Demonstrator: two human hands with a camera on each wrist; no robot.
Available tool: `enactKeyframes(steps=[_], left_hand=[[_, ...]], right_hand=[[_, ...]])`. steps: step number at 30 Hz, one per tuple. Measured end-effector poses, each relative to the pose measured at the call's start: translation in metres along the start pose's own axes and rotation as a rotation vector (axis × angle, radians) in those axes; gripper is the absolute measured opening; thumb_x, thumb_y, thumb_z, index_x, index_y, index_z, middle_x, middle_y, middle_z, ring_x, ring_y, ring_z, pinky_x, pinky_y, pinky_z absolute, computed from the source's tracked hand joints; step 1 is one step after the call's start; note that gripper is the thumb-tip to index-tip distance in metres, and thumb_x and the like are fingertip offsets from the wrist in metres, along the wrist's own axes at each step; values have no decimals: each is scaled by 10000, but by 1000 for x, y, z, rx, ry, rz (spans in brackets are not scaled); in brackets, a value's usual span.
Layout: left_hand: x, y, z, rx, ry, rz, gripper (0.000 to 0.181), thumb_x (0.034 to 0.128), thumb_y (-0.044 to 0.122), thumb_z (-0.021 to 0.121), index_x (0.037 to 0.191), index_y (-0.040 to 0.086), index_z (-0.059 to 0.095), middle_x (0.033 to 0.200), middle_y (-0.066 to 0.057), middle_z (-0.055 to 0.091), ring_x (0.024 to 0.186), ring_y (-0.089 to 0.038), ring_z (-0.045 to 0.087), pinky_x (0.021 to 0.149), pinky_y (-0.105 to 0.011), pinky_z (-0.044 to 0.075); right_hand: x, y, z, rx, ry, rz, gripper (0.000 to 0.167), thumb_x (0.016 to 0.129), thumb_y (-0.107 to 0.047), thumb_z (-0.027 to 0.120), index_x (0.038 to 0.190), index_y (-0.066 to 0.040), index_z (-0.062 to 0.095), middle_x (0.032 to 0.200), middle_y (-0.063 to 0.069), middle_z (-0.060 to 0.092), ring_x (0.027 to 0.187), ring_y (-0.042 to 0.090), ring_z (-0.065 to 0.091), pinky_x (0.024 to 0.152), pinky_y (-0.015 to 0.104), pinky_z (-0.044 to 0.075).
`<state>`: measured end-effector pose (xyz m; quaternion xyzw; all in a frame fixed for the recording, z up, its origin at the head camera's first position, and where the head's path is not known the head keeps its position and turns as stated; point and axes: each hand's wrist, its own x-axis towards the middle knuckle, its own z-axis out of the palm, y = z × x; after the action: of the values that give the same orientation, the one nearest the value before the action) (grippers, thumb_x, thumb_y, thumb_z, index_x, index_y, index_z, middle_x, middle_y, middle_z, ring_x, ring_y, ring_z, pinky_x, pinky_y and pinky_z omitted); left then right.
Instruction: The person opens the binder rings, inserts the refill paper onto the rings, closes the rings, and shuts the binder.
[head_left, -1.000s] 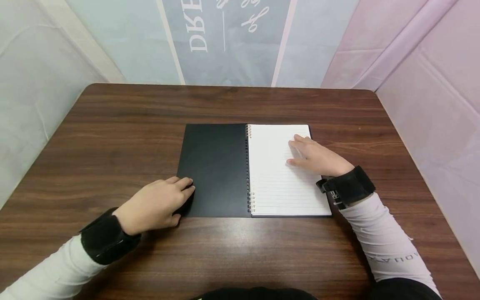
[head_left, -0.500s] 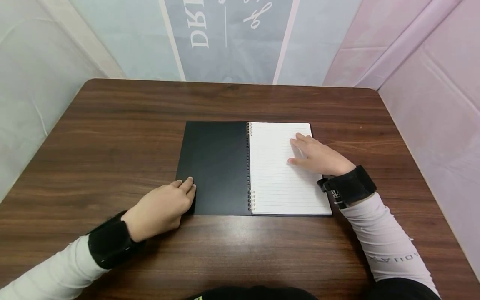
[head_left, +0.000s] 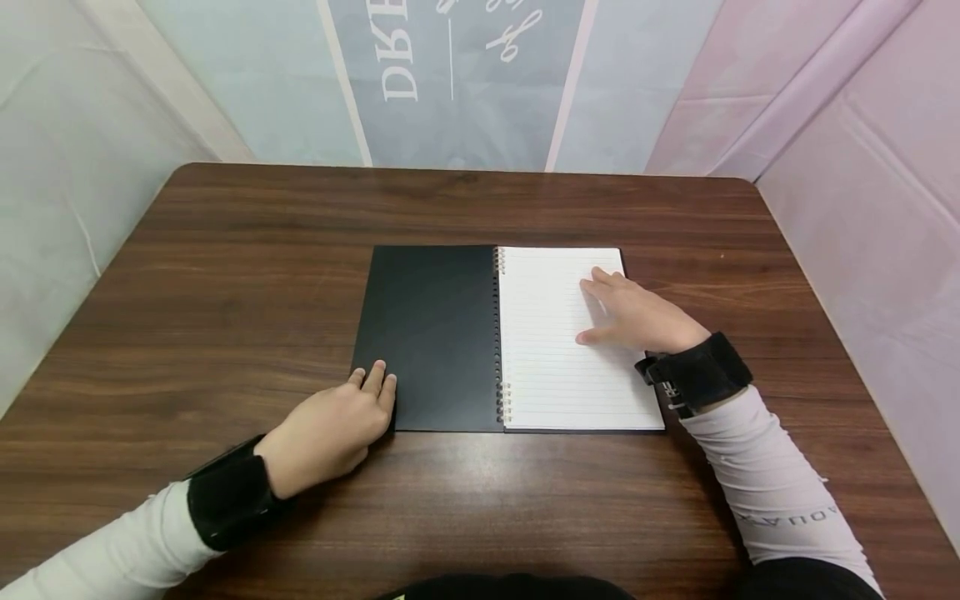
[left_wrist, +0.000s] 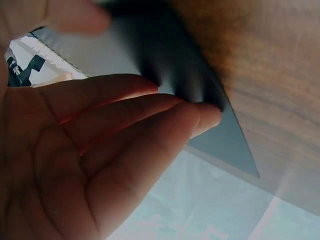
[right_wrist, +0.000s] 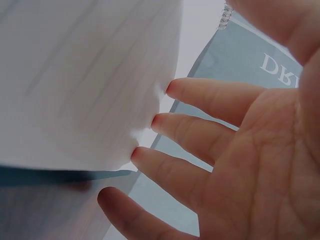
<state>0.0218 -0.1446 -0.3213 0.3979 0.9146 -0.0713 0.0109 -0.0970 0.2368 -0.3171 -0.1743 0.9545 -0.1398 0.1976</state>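
Observation:
A spiral notebook lies spread on the table, its black cover at left and a white lined page at right. My left hand touches the cover's lower left corner with its fingertips. The left wrist view shows those fingers nearly straight against the dark cover, the thumb apart from them. My right hand rests on the right part of the page with its fingers spread. In the right wrist view, several fingertips press on the lined sheet.
The brown wooden table extends around the notebook. White binding rings run between cover and page. Pale printed curtains stand behind the far edge and along both sides. Each wrist wears a black band.
My left hand has moved slightly right and toward me along the cover's corner, its fingers spreading. My right hand has stayed in place on the page, with its thumb shifting a little.

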Motion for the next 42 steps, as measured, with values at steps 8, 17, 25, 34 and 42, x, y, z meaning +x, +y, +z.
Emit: enactKeyframes(steps=[8,17,25,34,42], left_hand=[[-4,-11,1,-61,14,24,352,862,29,687,1192,-90,657,1204,-286,669,1020,-354,719,753,-395,599],[-21,-26,-2,-66,139,20,380,808,51,721,1187,32,697,1240,-152,695,1097,-307,695,810,-426,584],[-35,-29,-13,4,239,6,429,745,104,830,1148,97,685,1210,-56,686,1106,-250,643,720,-417,543],[-36,-30,-24,43,442,56,188,865,137,678,1052,114,662,1128,-27,672,1025,-198,597,625,-391,424],[-32,-28,-32,63,584,117,212,908,85,528,1060,92,676,1082,-33,690,978,-203,607,611,-356,391]], right_hand=[[-1,-1,4,3,2,-3,856,880,-362,735,1517,37,326,1616,284,188,1493,491,159,1172,620,208],[-1,-1,1,-22,16,8,844,875,-346,737,1517,26,335,1616,277,195,1485,501,175,1155,640,231],[-2,-1,3,6,1,14,853,889,-369,727,1532,11,316,1629,259,176,1503,475,146,1169,628,209],[-2,-1,2,-7,-3,19,852,896,-367,719,1534,18,304,1631,261,161,1505,477,132,1170,629,203],[-2,-1,1,-11,-2,16,852,899,-372,715,1537,13,302,1634,256,155,1508,472,127,1176,623,193]])
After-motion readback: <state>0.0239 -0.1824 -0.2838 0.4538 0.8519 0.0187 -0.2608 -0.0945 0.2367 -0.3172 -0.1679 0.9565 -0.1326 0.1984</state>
